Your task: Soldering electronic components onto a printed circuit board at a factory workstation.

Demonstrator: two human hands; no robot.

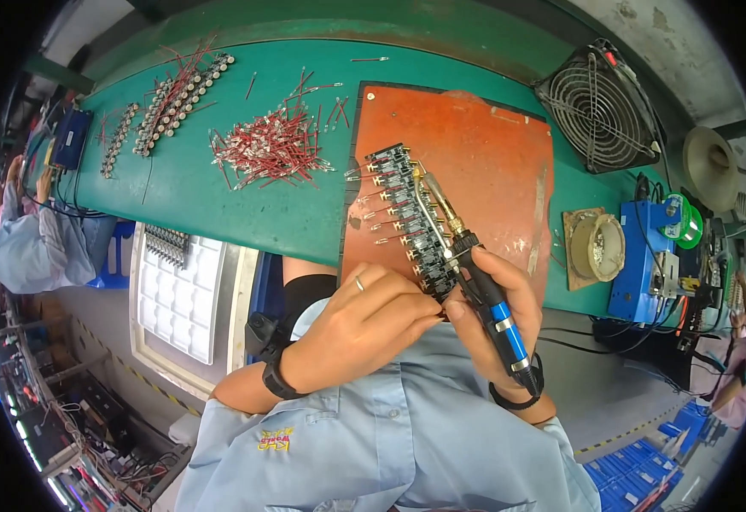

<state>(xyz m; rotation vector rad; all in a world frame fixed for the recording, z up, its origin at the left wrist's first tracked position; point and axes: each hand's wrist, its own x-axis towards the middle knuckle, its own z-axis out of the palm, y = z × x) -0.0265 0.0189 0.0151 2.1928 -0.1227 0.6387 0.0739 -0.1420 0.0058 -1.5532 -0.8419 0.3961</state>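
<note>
A soldering iron (498,317) with a blue and black handle and a thin feed tube along its shaft is in my right hand (516,294), its fingers wrapped round the grip. Its tip is near the upper end of a row of small black parts (422,224), several with short red wires sticking out to the left. That row lies slanted on an orange-red mat (497,183). My left hand (371,322) is at the row's lower end, thumb and fingers pinched together; what sits between them is too small to make out.
A pile of short red wires (275,147) lies left of the mat. Farther left are rows of round metal parts (181,104). On the right stand a black fan (599,109), a round tin (602,247) and a blue soldering unit (633,260) with cables. A white tray (178,299) is below the bench.
</note>
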